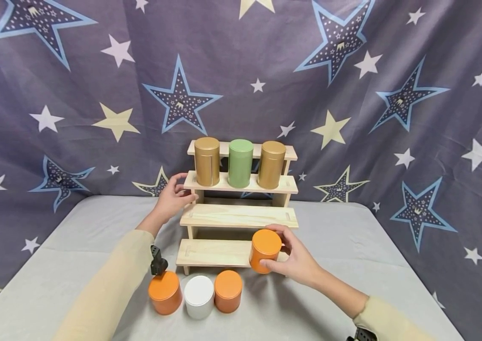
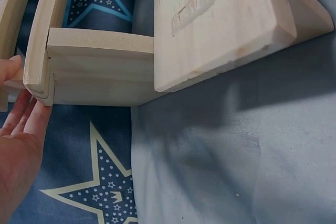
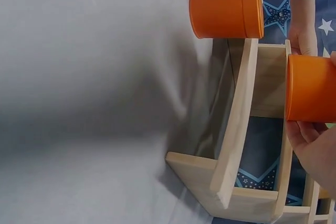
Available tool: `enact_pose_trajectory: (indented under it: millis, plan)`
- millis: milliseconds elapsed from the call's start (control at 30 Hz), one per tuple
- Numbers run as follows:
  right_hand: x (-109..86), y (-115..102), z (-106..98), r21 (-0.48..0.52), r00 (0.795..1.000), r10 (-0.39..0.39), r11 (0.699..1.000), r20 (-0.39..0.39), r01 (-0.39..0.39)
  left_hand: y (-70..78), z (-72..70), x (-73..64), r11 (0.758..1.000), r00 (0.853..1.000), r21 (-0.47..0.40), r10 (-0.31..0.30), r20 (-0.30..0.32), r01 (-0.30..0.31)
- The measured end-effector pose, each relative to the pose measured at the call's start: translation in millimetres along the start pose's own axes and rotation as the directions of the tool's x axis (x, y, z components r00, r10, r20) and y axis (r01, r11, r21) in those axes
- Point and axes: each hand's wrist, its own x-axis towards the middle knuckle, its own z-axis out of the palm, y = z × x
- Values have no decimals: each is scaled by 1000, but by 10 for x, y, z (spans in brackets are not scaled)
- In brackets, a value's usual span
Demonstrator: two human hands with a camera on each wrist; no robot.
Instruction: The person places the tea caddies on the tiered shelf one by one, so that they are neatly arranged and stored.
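My right hand (image 1: 294, 260) grips a short orange tin (image 1: 264, 251) by its side, fingers behind and thumb in front. In the head view the tin overlaps the right part of the lowest step of a wooden tiered shelf (image 1: 236, 215). In the right wrist view this tin appears upright beyond the lowest board. My left hand (image 1: 170, 199) holds the shelf's left end near the second board from the top, thumb and fingers on either side of the wood (image 2: 39, 40). On that board stand two gold tins (image 1: 207, 163) with a green tin (image 1: 240, 166) between them.
In front of the shelf, a row stands on the grey cloth-covered table (image 1: 343, 303): an orange tin (image 1: 165, 296), a white tin (image 1: 199, 298) and another orange tin (image 1: 228, 293). A star-printed curtain (image 1: 241, 94) hangs close behind the shelf.
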Motion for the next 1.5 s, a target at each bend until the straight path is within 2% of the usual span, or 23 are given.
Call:
enact_pose_trajectory:
  millis: [233, 733, 1067, 1233, 1500]
  plan:
    - [92, -29, 9, -18, 1000, -28, 999, 2, 28, -13, 4, 10, 1000, 1000, 0, 1, -4, -1]
    - [296, -38, 47, -11, 999, -34, 999, -15, 34, 3, -2, -8, 1000, 1000, -7, 4, -6, -4]
    - [476, -117, 145, 23, 1000, -15, 1000, -19, 15, -3, -4, -3, 1000, 1000, -13, 8, -9, -8]
    - [584, -150, 223, 20, 1000, 28, 999, -13, -28, -4, -2, -1, 1000, 1000, -11, 10, -2, -10]
    - [634, -466, 288, 25, 999, 41, 999, -7, -40, -19, -6, 2, 999, 999, -17, 32, 4, -32]
